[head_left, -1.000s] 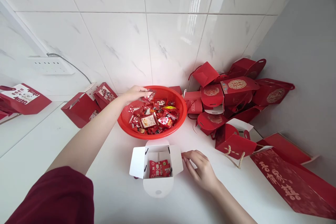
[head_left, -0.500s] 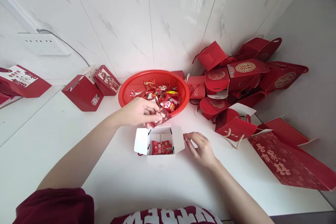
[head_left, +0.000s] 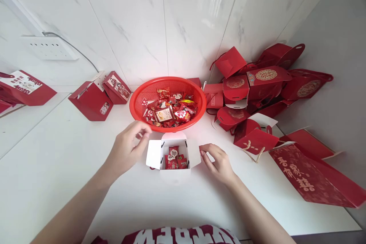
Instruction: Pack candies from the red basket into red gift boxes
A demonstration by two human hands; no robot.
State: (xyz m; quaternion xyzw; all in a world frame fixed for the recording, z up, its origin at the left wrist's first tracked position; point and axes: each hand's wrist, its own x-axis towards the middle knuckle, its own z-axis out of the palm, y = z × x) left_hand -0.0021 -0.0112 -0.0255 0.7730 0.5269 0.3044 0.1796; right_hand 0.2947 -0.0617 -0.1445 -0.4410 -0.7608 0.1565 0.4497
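A small white-lined gift box (head_left: 175, 175) stands with its top up and its side flaps spread out. Inside it lie red candy packets (head_left: 173, 154), one with a pale printed label resting over the others. My right hand (head_left: 218, 162) pinches the edge of the box's right flap (head_left: 192, 151) between thumb and fingers. To the left of the box, my left hand (head_left: 126, 148) hovers with bent fingers and a gap to the thumb, nothing in it. Just behind the box, a red plastic basket (head_left: 136, 113) holds many wrapped sweets (head_left: 164, 114).
Red gift boxes (head_left: 265, 80) are heaped against the wall at right, with a large red box (head_left: 311, 177) in front. More red boxes stand at left, including one with a small window (head_left: 91, 101). A wall socket (head_left: 48, 48) has a grey cable.
My left hand has let go of a red packet, which now lies in the box, and has drawn back left and toward me. My right hand stays at the flap.
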